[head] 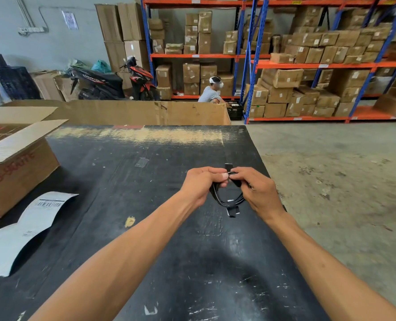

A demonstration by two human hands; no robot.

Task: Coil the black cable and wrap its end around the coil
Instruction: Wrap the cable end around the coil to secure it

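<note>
Both hands up over the black tabletop [146, 205], meeting at the top of a small coil of black cable [224, 198]. Left hand [200, 185] curled shut round the coil's upper left side, thumb laid across the top w/ the nail facing the camera. Right hand [258, 192] pinched on the cable's upper right part, fingertips touching the left thumb area; exact strand under them can't be told. A flat black end piece [228, 167] sticks up just beyond the knuckles, btwn the two hands. Coil hangs down btwn the palms as a loop of several strands w/ pale streaks along them; at its low point a black plug [233, 210] w/ white marks dangles toward the wrists, whether it touches the table can't be told.

Well left of the left forearm: curled white label sheet [28, 225] w/ a barcode, and further out an open cardboard box [18, 167] w/ red print. Beyond the hands, past the far table edge, a low cardboard wall [127, 112], then racks of cartons [308, 54], a parked scooter [113, 82] and a crouching person [212, 91]
</note>
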